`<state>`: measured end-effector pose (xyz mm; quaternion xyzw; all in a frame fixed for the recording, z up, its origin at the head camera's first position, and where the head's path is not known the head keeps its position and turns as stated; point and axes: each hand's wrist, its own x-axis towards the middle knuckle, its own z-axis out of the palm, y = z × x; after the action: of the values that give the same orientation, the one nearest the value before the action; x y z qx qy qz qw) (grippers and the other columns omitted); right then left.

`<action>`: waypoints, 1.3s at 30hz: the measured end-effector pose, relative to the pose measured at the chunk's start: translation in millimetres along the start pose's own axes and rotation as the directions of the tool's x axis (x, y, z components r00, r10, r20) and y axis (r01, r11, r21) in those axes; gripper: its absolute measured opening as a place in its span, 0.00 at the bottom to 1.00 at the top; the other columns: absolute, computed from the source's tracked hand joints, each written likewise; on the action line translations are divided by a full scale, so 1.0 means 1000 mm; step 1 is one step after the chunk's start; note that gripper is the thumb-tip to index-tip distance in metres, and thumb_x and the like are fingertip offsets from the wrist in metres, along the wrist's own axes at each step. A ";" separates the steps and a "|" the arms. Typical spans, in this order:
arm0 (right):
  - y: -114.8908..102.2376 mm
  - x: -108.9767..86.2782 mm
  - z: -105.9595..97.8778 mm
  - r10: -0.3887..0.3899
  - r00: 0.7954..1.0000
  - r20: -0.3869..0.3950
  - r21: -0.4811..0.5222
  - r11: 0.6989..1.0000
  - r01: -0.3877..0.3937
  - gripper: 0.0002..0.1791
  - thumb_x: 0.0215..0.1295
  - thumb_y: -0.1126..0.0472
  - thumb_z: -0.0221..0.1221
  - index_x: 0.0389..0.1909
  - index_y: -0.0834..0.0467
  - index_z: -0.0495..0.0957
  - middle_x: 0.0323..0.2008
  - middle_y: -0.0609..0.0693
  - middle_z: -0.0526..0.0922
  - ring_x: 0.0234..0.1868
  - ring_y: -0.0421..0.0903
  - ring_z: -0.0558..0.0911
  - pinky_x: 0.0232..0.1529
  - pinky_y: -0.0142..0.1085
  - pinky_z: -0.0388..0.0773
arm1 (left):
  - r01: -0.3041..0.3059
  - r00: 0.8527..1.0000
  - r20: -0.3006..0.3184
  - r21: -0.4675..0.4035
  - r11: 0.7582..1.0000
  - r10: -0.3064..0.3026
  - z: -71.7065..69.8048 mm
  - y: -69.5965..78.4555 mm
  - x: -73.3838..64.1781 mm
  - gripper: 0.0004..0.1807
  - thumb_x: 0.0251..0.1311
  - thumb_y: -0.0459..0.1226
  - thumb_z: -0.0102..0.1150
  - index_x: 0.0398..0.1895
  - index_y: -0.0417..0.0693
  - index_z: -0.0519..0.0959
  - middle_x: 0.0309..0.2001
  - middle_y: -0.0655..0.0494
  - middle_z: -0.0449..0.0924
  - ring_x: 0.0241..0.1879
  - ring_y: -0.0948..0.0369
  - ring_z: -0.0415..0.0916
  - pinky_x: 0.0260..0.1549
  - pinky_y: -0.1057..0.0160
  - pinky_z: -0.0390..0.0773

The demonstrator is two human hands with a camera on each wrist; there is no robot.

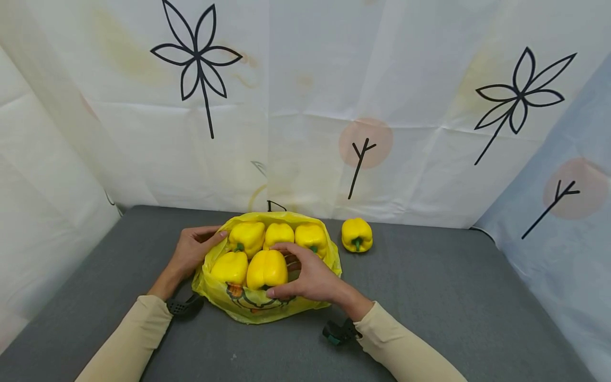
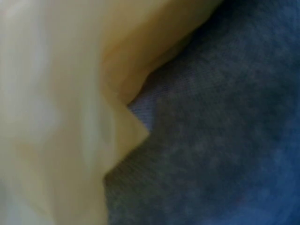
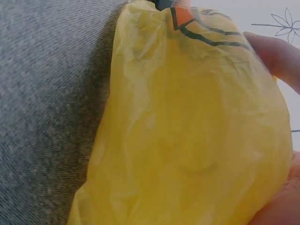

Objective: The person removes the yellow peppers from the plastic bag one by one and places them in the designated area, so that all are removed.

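A yellow plastic bag (image 1: 229, 305) with dark line print stands with its mouth spread wide. Inside lie several yellow bell peppers (image 1: 246, 236). My left hand (image 1: 192, 250) holds the bag's left rim, thumb over the edge. At the front of the mouth, my right hand (image 1: 310, 273) grips a yellow bell pepper (image 1: 267, 269) from its right side, thumb low and fingers over the top. In the right wrist view the bag (image 3: 187, 117) fills the middle, with a finger (image 3: 276, 56) at its right edge. The left wrist view shows only blurred yellow plastic (image 2: 56, 112) beside grey cloth.
Another yellow bell pepper (image 1: 356, 235) sits on the grey table (image 1: 429, 286), just right of the bag. White curtains (image 1: 305, 79) printed with flowers and twigs hang behind and at both sides. Dark wrist cameras sit under both wrists, the right one (image 1: 340, 331) near the table.
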<state>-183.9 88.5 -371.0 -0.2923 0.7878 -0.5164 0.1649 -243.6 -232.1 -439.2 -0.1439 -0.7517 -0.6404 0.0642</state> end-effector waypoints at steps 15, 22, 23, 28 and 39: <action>-0.013 -0.006 -0.011 0.029 0.994 -0.102 0.018 0.999 -0.027 0.42 0.56 0.54 0.76 0.71 0.49 0.68 0.63 0.48 0.73 0.58 0.51 0.78 0.59 0.46 0.77 | -0.001 1.000 -0.004 0.004 1.000 0.001 0.000 -0.001 0.000 0.21 0.71 0.36 0.62 0.58 0.26 0.79 0.43 0.65 0.87 0.39 0.63 0.86 0.37 0.63 0.86; -0.017 -0.008 -0.017 -0.020 0.992 -0.121 0.040 0.999 0.025 0.43 0.58 0.55 0.75 0.72 0.53 0.67 0.65 0.53 0.72 0.58 0.52 0.78 0.59 0.49 0.77 | 0.000 1.000 -0.005 -0.001 1.000 0.000 0.000 0.000 0.000 0.21 0.71 0.36 0.62 0.58 0.26 0.79 0.43 0.66 0.87 0.39 0.63 0.86 0.37 0.64 0.86; -0.018 -0.008 -0.019 -0.025 0.992 -0.122 0.046 0.998 0.031 0.43 0.58 0.56 0.75 0.73 0.53 0.67 0.65 0.53 0.71 0.58 0.52 0.78 0.60 0.49 0.77 | -0.001 1.000 -0.005 -0.001 1.000 0.001 0.000 0.000 0.000 0.21 0.71 0.36 0.62 0.58 0.26 0.79 0.43 0.66 0.87 0.39 0.63 0.86 0.37 0.64 0.86; -0.020 -0.010 -0.026 -0.050 0.990 -0.131 0.061 0.996 0.058 0.42 0.59 0.57 0.74 0.73 0.53 0.66 0.67 0.53 0.70 0.60 0.53 0.78 0.61 0.47 0.77 | -0.004 1.000 -0.003 0.000 1.000 0.004 0.001 0.000 0.000 0.21 0.71 0.36 0.62 0.58 0.26 0.79 0.43 0.66 0.87 0.39 0.64 0.86 0.37 0.64 0.86; -0.019 -0.015 -0.039 -0.060 0.985 -0.161 0.107 0.991 0.078 0.43 0.59 0.58 0.74 0.74 0.55 0.65 0.68 0.53 0.70 0.63 0.52 0.76 0.66 0.49 0.73 | -0.016 1.000 -0.002 -0.011 1.000 0.016 0.001 -0.001 0.000 0.19 0.71 0.34 0.61 0.57 0.26 0.79 0.43 0.65 0.87 0.39 0.63 0.86 0.36 0.63 0.87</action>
<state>-188.9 120.6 -337.9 -0.2677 0.7573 -0.5871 0.1006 -244.2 -231.3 -440.6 -0.1498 -0.7469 -0.6441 0.0691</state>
